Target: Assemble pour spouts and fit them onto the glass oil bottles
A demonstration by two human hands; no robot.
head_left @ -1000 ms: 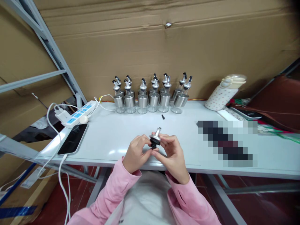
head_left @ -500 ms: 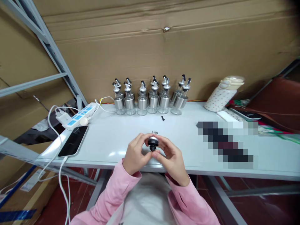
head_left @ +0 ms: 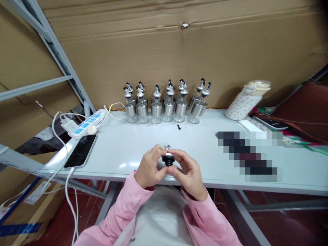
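Note:
Between my two hands is a bottle pourer stopper, with a black ribbed plug toward me and a silver spout pointing away. My left hand grips it from the left with thumb and fingers. From the right, my right hand pinches the same pourer, its thumb tip near the plug. A small black flip cap lies on the white table beyond my hands. Farther back stand several glass oil bottles with steel sleeves and pourers; the front right one looks tilted.
On the left are a phone and a power strip with white cables. A spotted flask, a brown bag and a pixelated dark patch occupy the right. Cardboard stands behind the table.
The pourer has tipped slightly in my fingers, so more of its silver collar and spout shows. Both hands keep their hold. The view has shifted a little.

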